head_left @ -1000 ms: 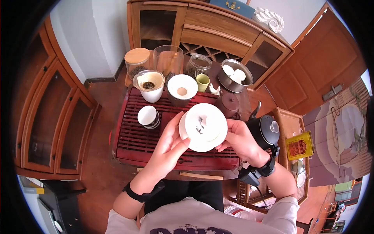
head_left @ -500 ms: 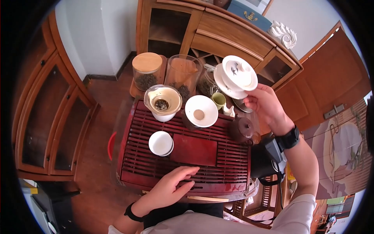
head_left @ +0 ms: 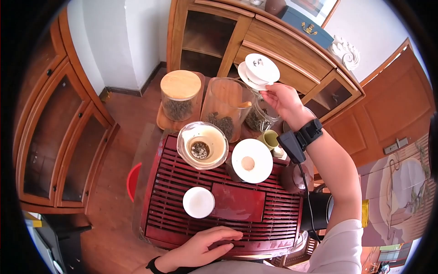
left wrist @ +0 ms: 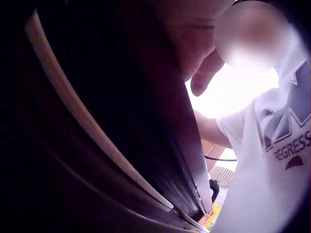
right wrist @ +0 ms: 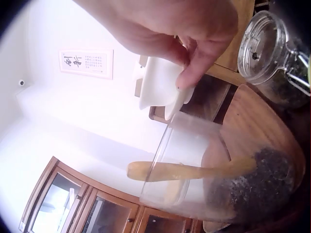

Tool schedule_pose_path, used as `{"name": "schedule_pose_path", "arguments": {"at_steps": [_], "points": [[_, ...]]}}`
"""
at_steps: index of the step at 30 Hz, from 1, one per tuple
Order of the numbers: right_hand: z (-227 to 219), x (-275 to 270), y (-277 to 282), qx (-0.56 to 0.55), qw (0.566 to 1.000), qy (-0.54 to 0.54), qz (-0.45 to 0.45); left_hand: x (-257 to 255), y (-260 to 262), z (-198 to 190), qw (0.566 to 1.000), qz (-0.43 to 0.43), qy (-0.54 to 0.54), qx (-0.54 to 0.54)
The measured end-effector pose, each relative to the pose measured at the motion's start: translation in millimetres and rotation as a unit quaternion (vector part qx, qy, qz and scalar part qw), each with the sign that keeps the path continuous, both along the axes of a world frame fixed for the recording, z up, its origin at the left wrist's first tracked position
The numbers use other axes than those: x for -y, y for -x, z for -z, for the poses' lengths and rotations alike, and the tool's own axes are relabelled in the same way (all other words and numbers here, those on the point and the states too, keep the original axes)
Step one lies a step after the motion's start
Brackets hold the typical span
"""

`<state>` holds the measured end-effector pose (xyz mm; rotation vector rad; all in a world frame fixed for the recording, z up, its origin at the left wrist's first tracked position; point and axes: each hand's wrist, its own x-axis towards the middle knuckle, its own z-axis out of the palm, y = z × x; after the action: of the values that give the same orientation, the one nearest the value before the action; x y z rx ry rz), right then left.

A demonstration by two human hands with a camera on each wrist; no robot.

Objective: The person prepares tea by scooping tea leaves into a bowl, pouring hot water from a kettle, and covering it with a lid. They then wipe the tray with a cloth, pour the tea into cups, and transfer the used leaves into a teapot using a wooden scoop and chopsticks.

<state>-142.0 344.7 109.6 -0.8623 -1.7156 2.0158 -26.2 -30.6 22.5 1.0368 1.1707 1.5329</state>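
My right hand (head_left: pixel 286 102) pinches the saucer edge of a white lidded gaiwan (head_left: pixel 262 68) with a dark painted motif. The arm is stretched out, and the gaiwan is held up beyond the tea jars, in front of the wooden cabinet. In the right wrist view, thumb and fingers grip the saucer beside the tilted gaiwan (right wrist: pixel 163 82), above a tall glass jar (right wrist: pixel 170 141) holding dark tea leaves and a wooden scoop (right wrist: pixel 189 170). My left hand (head_left: pixel 198 246) lies with loosely extended fingers over the front edge of the red slatted tea tray (head_left: pixel 173 223), holding nothing.
On the tray stand a white cup (head_left: pixel 199 202), a strainer (head_left: pixel 214 141) with wet leaves, a wide white bowl (head_left: pixel 262 160) and a brown teapot (head_left: pixel 292 178). Behind are a wooden-lidded jar (head_left: pixel 180 84), clip-top jar (head_left: pixel 255 119) and green cup (head_left: pixel 268 138). A black kettle (head_left: pixel 315 210) is at right.
Both hands held the gaiwan over the tray at first. The left hand let go and dropped to the tray's front edge, while the right carried the gaiwan away beyond the jars.
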Motion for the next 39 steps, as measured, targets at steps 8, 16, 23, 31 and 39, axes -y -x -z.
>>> {"name": "schedule_pose_path", "arguments": {"at_steps": [8,16,23,31,39], "points": [[14,-5,32,0.026,1.0,-0.002,0.009,1,0,3,1.0,-0.001,0.014,0.012],[32,2,64,0.077,0.997,-0.006,-0.015,0,1,6,0.999,0.007,-0.003,0.045],[40,1,73,0.115,0.986,0.035,-0.117,-2,-1,5,0.998,-0.031,-0.016,0.047],[48,12,80,0.152,0.976,0.038,-0.153,-1,3,1,0.998,-0.03,-0.01,0.06],[53,27,77,0.209,0.965,0.023,-0.158,-2,5,3,0.998,-0.019,-0.016,0.06]]}}
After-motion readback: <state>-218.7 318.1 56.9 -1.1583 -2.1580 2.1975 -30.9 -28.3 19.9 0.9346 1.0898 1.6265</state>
